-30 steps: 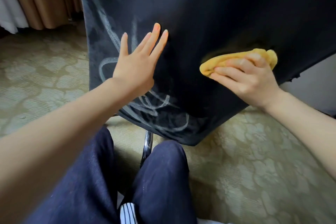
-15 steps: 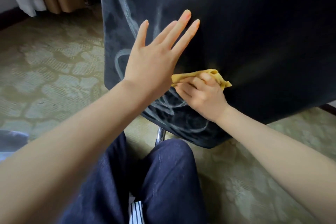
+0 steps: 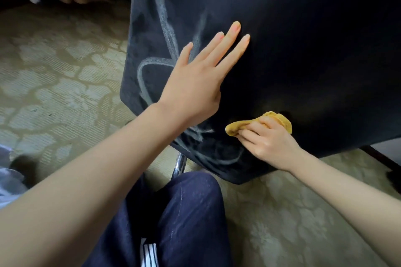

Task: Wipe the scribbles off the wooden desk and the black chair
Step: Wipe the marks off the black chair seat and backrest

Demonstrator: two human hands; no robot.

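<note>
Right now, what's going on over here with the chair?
A person is cleaning chalky scribbles off the black chair. The left hand lies flat and open against the chair's surface, apparently to steady it, while the right hand presses a bunched yellow cloth against the lower part. The area right of the cloth looks clean; pale loops and lines remain along the chair's left side and near its bottom edge, so the job is unfinished. The wooden desk is not in view.
</note>
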